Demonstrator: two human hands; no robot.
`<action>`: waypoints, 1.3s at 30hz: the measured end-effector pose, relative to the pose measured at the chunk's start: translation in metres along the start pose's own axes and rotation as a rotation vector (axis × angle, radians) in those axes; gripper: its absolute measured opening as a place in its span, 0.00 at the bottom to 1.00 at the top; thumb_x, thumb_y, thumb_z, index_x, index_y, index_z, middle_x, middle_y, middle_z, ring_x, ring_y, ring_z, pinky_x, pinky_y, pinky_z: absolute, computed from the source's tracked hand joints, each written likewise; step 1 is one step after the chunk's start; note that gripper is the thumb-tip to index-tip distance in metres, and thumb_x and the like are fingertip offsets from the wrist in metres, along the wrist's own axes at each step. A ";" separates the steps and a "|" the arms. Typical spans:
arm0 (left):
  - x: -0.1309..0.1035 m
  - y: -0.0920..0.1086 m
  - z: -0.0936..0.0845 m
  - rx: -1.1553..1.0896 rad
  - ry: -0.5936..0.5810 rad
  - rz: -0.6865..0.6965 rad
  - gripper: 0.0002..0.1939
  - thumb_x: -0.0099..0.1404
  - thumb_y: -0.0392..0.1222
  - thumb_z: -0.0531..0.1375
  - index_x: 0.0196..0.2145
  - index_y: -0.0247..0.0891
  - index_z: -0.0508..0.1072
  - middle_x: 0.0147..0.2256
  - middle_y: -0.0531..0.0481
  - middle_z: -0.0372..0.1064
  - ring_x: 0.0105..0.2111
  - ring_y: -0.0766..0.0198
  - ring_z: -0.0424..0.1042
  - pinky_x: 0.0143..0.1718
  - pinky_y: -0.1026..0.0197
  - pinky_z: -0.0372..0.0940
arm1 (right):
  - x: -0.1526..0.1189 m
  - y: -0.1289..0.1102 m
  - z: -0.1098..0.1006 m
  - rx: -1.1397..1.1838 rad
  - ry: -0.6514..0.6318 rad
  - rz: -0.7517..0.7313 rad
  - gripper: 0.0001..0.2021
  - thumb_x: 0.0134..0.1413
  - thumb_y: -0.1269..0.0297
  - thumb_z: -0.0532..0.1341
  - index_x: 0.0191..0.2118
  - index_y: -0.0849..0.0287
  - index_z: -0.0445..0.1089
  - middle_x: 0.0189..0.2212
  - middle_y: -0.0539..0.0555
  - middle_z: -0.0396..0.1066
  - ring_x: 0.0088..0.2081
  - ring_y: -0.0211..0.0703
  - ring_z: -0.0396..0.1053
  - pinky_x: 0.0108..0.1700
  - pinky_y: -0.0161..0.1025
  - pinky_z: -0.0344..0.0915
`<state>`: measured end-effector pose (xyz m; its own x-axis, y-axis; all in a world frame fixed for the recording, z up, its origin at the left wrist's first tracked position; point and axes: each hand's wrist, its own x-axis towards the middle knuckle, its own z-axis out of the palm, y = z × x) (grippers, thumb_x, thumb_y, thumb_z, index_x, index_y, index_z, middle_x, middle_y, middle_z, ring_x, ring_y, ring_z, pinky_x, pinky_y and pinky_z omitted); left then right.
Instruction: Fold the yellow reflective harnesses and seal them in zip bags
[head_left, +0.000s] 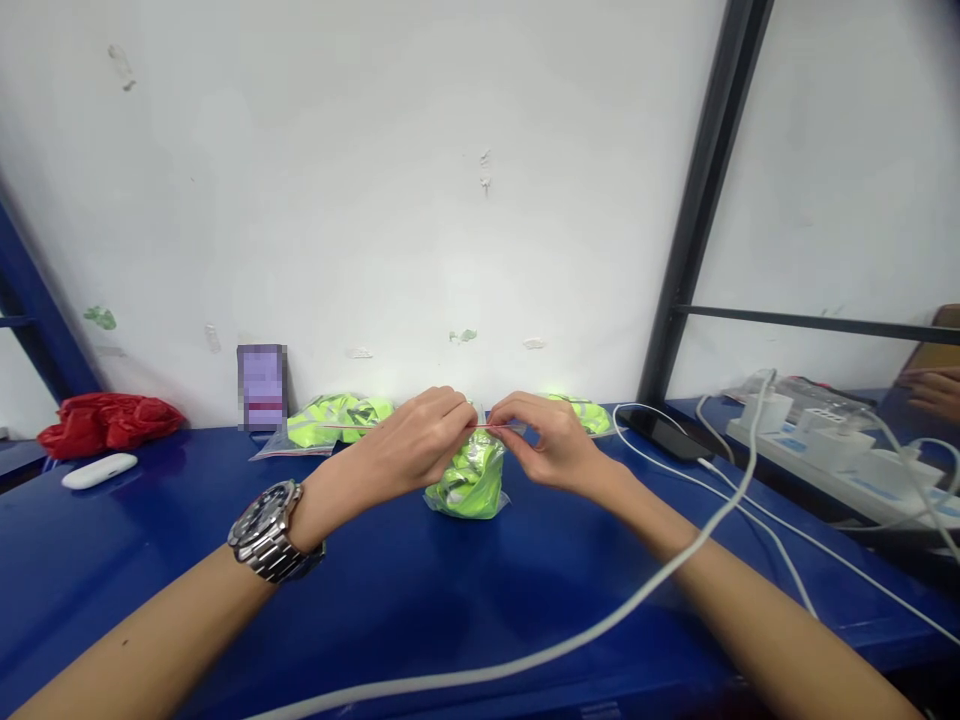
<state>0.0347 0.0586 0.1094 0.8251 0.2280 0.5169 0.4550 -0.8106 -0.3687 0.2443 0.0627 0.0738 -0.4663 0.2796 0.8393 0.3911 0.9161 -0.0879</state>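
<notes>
A clear plastic bag [469, 480] with something neon yellow-green inside stands upright on the blue table [465, 600]. Its top edge, with a thin red line, runs between my two hands. My left hand [424, 435], below a metal wristwatch [270, 530], pinches that edge from the left. From the right, my right hand [551, 440] pinches the same edge between thumb and fingers. Behind my left hand lies another bag of neon yellow-green material [322, 420]. A further neon bag [589, 413] is partly hidden behind my right hand.
A red plastic bundle [112, 420] and a white case [100, 471] are at the left. A phone [262, 388] leans on the wall. White cables [600, 632], a dark phone [667, 435] and a power strip [832, 450] occupy the right. Another person's hand [937, 390] shows far right.
</notes>
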 end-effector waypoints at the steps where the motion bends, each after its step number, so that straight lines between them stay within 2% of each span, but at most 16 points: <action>1: 0.000 0.000 0.000 -0.005 -0.008 -0.009 0.12 0.70 0.32 0.46 0.34 0.32 0.67 0.29 0.46 0.64 0.30 0.63 0.62 0.30 0.60 0.60 | 0.000 0.000 0.001 -0.006 0.002 -0.008 0.04 0.58 0.75 0.57 0.34 0.61 0.68 0.30 0.55 0.72 0.31 0.38 0.67 0.32 0.36 0.64; 6: 0.004 0.003 -0.004 -0.042 -0.036 -0.048 0.07 0.70 0.35 0.49 0.37 0.32 0.66 0.33 0.45 0.64 0.33 0.63 0.63 0.34 0.59 0.62 | -0.001 0.000 0.002 -0.003 0.020 0.006 0.04 0.58 0.74 0.57 0.35 0.60 0.69 0.30 0.54 0.71 0.31 0.39 0.67 0.33 0.37 0.64; 13: 0.005 0.006 -0.006 -0.057 -0.063 -0.034 0.10 0.71 0.33 0.46 0.34 0.33 0.65 0.31 0.46 0.62 0.30 0.65 0.61 0.30 0.61 0.60 | 0.000 -0.003 0.002 0.073 0.008 0.046 0.05 0.58 0.74 0.58 0.35 0.59 0.70 0.31 0.54 0.73 0.32 0.39 0.68 0.34 0.37 0.66; 18: 0.005 0.004 -0.003 -0.014 -0.038 -0.027 0.10 0.69 0.30 0.45 0.34 0.33 0.65 0.30 0.47 0.62 0.29 0.64 0.61 0.29 0.61 0.60 | 0.002 -0.006 -0.001 -0.006 0.030 0.061 0.04 0.56 0.73 0.58 0.35 0.59 0.69 0.31 0.54 0.72 0.33 0.41 0.68 0.35 0.39 0.65; 22: 0.003 -0.001 0.000 -0.042 0.006 -0.039 0.09 0.70 0.33 0.47 0.36 0.34 0.66 0.31 0.46 0.64 0.31 0.64 0.63 0.32 0.60 0.61 | 0.001 -0.005 -0.004 -0.066 0.063 0.068 0.05 0.55 0.74 0.59 0.31 0.59 0.69 0.26 0.52 0.70 0.30 0.40 0.67 0.32 0.37 0.63; 26: 0.002 -0.003 0.000 -0.006 0.000 -0.049 0.09 0.71 0.35 0.48 0.35 0.33 0.66 0.30 0.47 0.63 0.31 0.63 0.63 0.32 0.61 0.61 | 0.000 -0.003 -0.002 -0.106 0.087 0.070 0.05 0.53 0.75 0.60 0.28 0.60 0.68 0.24 0.51 0.69 0.27 0.38 0.65 0.30 0.35 0.60; 28: 0.002 -0.001 0.001 0.075 0.001 -0.035 0.09 0.68 0.29 0.47 0.32 0.33 0.65 0.29 0.47 0.62 0.29 0.63 0.61 0.30 0.61 0.60 | 0.000 -0.003 0.001 -0.142 0.116 0.075 0.07 0.51 0.77 0.60 0.26 0.60 0.67 0.23 0.51 0.68 0.26 0.38 0.64 0.28 0.35 0.58; 30: 0.004 0.002 0.003 0.182 0.020 -0.023 0.12 0.59 0.22 0.46 0.29 0.34 0.63 0.27 0.48 0.60 0.28 0.63 0.59 0.28 0.61 0.58 | 0.000 -0.004 0.004 -0.201 0.151 0.077 0.08 0.48 0.78 0.58 0.24 0.60 0.65 0.21 0.51 0.66 0.24 0.38 0.61 0.27 0.35 0.56; 33: 0.006 0.007 0.008 0.294 0.043 -0.012 0.15 0.49 0.19 0.45 0.27 0.37 0.60 0.25 0.49 0.58 0.27 0.62 0.57 0.26 0.61 0.56 | -0.001 -0.007 0.008 -0.286 0.158 0.075 0.10 0.44 0.80 0.55 0.21 0.59 0.62 0.19 0.50 0.63 0.23 0.38 0.59 0.27 0.35 0.54; 36: 0.008 0.009 0.013 0.321 0.046 -0.025 0.16 0.47 0.19 0.45 0.26 0.38 0.58 0.25 0.50 0.58 0.26 0.62 0.57 0.26 0.61 0.55 | -0.002 -0.009 0.009 -0.297 0.103 0.118 0.10 0.40 0.82 0.53 0.22 0.58 0.61 0.19 0.50 0.63 0.22 0.37 0.59 0.25 0.34 0.52; 39: 0.007 0.008 0.015 0.286 0.052 -0.042 0.15 0.50 0.19 0.45 0.27 0.37 0.60 0.26 0.49 0.59 0.27 0.61 0.57 0.27 0.60 0.57 | -0.003 -0.007 0.007 -0.270 0.078 0.144 0.10 0.40 0.82 0.53 0.22 0.58 0.60 0.19 0.49 0.63 0.21 0.37 0.59 0.24 0.34 0.50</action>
<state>0.0490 0.0613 0.0983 0.7886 0.2242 0.5725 0.5705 -0.6143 -0.5452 0.2371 0.0572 0.0680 -0.3325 0.3686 0.8681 0.6501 0.7564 -0.0722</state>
